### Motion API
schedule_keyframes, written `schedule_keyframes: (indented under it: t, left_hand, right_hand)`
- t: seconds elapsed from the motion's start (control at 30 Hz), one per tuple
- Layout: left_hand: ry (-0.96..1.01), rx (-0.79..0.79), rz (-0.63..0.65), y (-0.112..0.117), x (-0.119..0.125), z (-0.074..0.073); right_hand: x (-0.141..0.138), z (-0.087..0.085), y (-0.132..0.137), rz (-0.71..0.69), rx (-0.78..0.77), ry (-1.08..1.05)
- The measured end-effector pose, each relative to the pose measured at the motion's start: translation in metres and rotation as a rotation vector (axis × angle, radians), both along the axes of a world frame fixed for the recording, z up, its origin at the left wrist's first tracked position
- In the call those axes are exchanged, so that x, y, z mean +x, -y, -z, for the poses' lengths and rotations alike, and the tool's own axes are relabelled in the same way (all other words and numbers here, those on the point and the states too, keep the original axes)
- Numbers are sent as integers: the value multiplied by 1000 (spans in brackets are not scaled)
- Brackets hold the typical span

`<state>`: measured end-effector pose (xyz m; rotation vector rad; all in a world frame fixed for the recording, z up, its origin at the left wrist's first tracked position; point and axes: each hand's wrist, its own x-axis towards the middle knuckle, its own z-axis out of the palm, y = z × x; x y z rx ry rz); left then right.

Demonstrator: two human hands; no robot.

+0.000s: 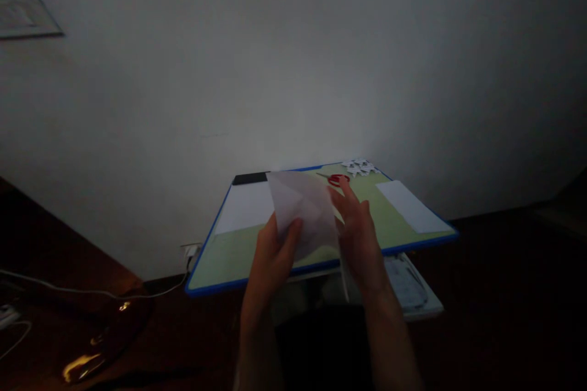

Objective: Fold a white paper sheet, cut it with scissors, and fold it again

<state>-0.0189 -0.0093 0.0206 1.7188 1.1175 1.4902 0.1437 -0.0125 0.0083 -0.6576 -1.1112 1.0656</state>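
Above the desk's [238,269] near edge, both hands gripped a folded white paper [305,208], left hand [273,256] pinching it, right hand [360,235] seemingly flat behind; red scissors [337,179] lay near the far edge.

Dim, murky view: light pools on the wall just above the table [220,275], darkness swallows the corners, edges soft and grainy.

Head-worn view, forward-down, near table [224,259].
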Motion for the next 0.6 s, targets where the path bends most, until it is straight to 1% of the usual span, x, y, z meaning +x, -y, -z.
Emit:
schedule_keyframes:
  t: [0.07, 0.17, 0.2, 0.23, 0.3, 0.4, 0.5, 0.6]
  left_hand:
    - [34, -34, -46, -1, -7, 0]
    - [110, -91, -100, -4, -15, 4]
    - [134, -102, -120, -5, -17, 5]
    - [152, -111, -137, -6, -17, 6]
    - [178, -129, -139, -7, -17, 7]
    - [205, -173, -66, -6, -16, 7]
    - [178, -210, 5, -3, -16, 6]
    - [153, -199, 27, -4, -18, 9]
  right_hand:
    - [17, 2, 1, -54, 29, -43]
    - [47, 7, 9, -251, 86, 28]
    - [55, 9, 12, -276, 112, 69]
    - [61, 11, 14, -268, 123, 125]
    - [66, 14, 15, -183, 89, 268]
    - [64, 19, 6, 14, -57, 401]
    - [63, 22, -6, 202, -177, 432]
    - [67, 20, -9, 312, -164, 405]
